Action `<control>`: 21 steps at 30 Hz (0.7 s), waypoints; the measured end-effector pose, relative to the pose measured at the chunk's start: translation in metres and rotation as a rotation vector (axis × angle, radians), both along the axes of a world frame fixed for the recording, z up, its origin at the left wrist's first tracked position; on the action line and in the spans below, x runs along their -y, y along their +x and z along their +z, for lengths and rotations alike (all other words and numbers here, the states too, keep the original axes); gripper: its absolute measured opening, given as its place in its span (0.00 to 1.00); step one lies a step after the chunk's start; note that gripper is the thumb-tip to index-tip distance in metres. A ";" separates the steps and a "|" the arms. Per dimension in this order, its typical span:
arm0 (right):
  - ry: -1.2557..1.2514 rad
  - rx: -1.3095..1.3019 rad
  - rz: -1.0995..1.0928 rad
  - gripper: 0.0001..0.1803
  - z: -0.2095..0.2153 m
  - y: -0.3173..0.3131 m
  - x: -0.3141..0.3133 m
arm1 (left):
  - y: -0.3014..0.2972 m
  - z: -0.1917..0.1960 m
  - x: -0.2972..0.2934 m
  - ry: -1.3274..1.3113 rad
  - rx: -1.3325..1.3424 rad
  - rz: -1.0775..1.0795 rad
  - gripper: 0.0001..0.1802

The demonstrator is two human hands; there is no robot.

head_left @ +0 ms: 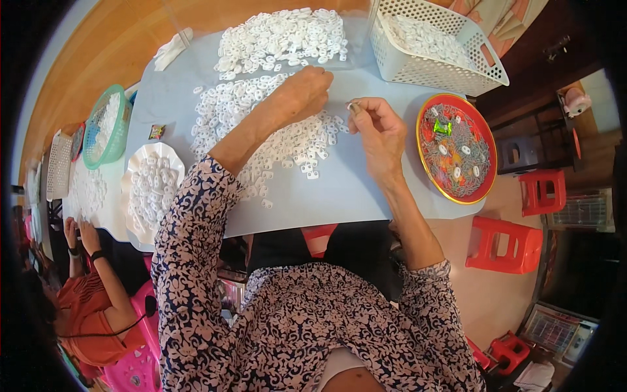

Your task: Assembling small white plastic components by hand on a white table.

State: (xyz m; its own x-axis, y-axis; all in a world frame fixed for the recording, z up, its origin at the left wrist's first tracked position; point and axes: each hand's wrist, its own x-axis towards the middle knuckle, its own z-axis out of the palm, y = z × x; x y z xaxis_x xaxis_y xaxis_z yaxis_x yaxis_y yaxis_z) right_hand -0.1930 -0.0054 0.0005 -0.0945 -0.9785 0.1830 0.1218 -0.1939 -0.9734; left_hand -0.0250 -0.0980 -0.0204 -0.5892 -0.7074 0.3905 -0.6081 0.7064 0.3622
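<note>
My left hand (305, 91) rests with curled fingers on the pale grey table (339, 196), at the far edge of a spread of small white plastic pieces (287, 140). My right hand (377, 127) hovers just to its right, thumb and forefinger pinching one small light piece (353, 106). A larger heap of the same white pieces (284, 36) lies beyond both hands. To the right of my right hand sits a round red plate (486, 140) with a gold rim, holding thin metal bits, several white pieces and a green item.
A white lattice basket (436, 68) with white pieces stands at the far right. A scalloped white dish (150, 189) and a green basket (104, 127) sit at the left. Another person in orange (85, 307) works at lower left. Red stools (506, 245) stand on the right.
</note>
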 end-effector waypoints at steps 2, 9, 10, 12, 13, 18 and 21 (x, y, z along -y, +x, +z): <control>0.025 0.021 0.051 0.04 -0.001 0.001 0.000 | 0.000 0.015 -0.009 0.108 -0.014 0.046 0.05; 0.025 0.017 0.116 0.08 -0.005 -0.002 -0.003 | 0.016 0.024 -0.066 0.991 -0.991 0.043 0.13; 0.009 -0.005 0.161 0.08 -0.004 -0.002 -0.003 | 0.019 0.021 -0.071 0.991 -1.000 0.057 0.13; 0.001 -0.027 0.217 0.09 -0.003 0.003 -0.004 | 0.021 0.017 -0.079 0.961 -1.081 0.084 0.13; -0.025 -0.075 0.244 0.09 -0.001 0.004 -0.006 | 0.021 0.015 -0.079 0.964 -1.077 0.090 0.14; -0.007 -0.125 0.287 0.10 0.003 0.009 -0.010 | 0.020 0.018 -0.083 1.129 -1.153 0.064 0.11; -0.014 -0.121 0.277 0.12 0.003 0.009 -0.009 | 0.020 0.018 -0.083 1.194 -1.171 0.041 0.10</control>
State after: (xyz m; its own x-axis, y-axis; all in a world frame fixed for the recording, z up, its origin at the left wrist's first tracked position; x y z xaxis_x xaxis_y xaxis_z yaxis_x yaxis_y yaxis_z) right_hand -0.1840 0.0038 0.0040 0.1986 -0.9614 0.1905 0.0554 -0.1831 -0.9815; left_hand -0.0049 -0.0151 -0.0026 -0.3637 -0.9184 -0.1559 0.3511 -0.2902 0.8902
